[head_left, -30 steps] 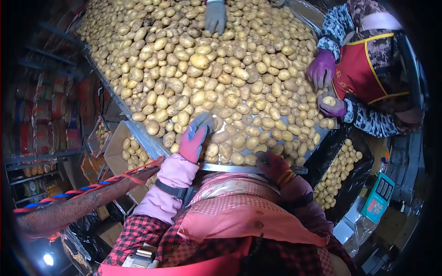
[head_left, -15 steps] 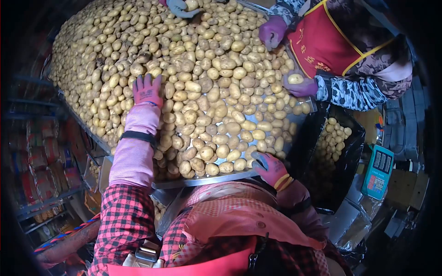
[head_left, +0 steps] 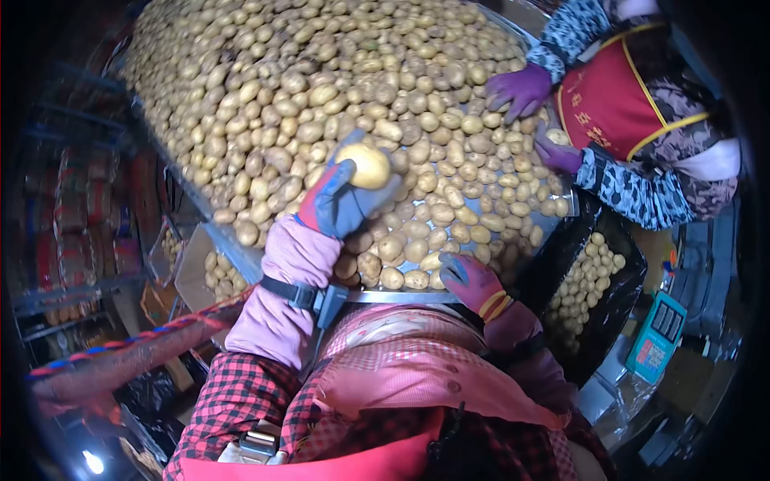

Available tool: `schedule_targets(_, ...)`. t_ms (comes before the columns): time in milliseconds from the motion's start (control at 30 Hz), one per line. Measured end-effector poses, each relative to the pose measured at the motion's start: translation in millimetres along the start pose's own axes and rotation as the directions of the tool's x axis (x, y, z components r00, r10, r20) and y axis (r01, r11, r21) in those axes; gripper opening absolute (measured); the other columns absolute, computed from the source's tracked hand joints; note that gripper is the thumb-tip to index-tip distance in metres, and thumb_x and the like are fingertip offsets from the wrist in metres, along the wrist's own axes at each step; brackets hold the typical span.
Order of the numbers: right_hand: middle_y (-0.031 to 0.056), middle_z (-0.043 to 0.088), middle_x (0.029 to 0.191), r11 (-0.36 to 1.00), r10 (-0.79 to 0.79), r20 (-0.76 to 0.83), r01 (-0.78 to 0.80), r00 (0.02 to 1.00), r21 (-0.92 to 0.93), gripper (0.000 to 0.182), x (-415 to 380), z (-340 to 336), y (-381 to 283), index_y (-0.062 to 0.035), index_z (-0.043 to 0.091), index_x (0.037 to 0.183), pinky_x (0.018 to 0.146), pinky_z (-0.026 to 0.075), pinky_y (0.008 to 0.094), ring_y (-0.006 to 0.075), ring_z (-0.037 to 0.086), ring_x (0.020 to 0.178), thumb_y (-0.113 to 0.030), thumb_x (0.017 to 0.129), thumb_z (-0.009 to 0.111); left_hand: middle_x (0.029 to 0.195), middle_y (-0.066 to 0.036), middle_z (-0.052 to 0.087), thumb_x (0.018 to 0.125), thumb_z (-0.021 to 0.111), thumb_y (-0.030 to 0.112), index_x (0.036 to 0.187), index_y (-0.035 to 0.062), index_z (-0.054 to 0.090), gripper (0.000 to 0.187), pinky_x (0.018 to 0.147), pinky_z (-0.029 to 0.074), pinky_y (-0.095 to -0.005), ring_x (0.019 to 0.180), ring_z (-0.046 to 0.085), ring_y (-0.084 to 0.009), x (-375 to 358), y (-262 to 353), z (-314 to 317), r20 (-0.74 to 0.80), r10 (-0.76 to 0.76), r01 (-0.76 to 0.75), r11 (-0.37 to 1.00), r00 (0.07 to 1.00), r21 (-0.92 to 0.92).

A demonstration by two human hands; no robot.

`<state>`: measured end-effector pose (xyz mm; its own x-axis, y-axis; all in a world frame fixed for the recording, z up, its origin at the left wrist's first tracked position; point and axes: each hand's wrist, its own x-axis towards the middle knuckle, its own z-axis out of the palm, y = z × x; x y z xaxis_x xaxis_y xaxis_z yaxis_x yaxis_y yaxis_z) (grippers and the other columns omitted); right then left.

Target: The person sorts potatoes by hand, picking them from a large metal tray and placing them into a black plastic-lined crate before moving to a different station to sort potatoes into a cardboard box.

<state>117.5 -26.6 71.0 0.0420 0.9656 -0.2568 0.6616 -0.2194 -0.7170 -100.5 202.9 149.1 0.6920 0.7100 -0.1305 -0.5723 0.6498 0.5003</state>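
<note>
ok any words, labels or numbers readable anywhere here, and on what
None can be read for sure.
Red apron of the person opposite: yellow characters down its edge, too blurred to read.
Teal device at lower right: dark panel with marks, too small to read.
Left hand glove and held potato: no text.

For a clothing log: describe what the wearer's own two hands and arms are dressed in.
The left hand wears a glove with a grey-blue back and red edges, above a pink sleeve cover crossed by a dark strap. The right hand wears a red glove with a yellow-striped cuff over a mauve sleeve cover. Red-and-black checked sleeves show beneath.
</note>
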Motion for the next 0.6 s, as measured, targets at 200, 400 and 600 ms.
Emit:
schedule_targets(200, 0.0166, 0.064, 0.119, 0.989, -0.122, 0.148, 0.133, 0.981, -0.065, 0.043, 19.2, 21.3, -45.4, -0.0075, 0.06, 0.124, 0.096, 0.048, 0.0408, 0.0334, 0.061, 0.111, -0.028, 0.087, 0.065, 0.142, -0.02, 0.046, 0.085, 0.064, 0.061, 0.144, 0.0118, 0.042, 0.08, 0.111, 0.033, -0.0606, 0.133, 0.042, -0.0408, -87.7, -4.5, 17.5, -0.001, -0.018, 0.016, 0.92, 1.0, -0.391)
schedule_targets(400, 0.017, 0.065, 0.113, 0.955, -0.261, 0.28, 0.289, 0.924, -0.063, 0.043, 15.2, 62.7, -95.6, -0.0091, 0.062, 0.122, 0.088, 0.05, 0.0417, 0.0337, 0.063, 0.103, -0.034, 0.087, 0.065, 0.136, -0.017, 0.052, 0.088, 0.062, 0.056, 0.139, 0.0076, 0.046, 0.072, 0.111, 0.037, -0.0477, 0.129, 0.048, -0.0287, -194.9, -8.6, -7.5, -0.005, 0.056, -0.053, 0.97, 0.998, 0.235)
schedule_targets(600, 0.0168, 0.065, 0.115, 0.942, -0.318, 0.419, 0.335, 0.851, 0.035, 0.043, 10.3, 108.3, -132.0, -0.0076, 0.062, 0.123, 0.092, 0.049, 0.0399, 0.034, 0.062, 0.107, -0.03, 0.087, 0.065, 0.108, -0.009, 0.065, 0.078, 0.08, 0.014, 0.117, 0.0026, 0.059, 0.046, 0.093, 0.049, -0.0345, 0.103, 0.062, -0.0189, -356.6, -28.6, -60.3, -0.218, 0.074, -0.017, 0.966, 0.973, 0.257)
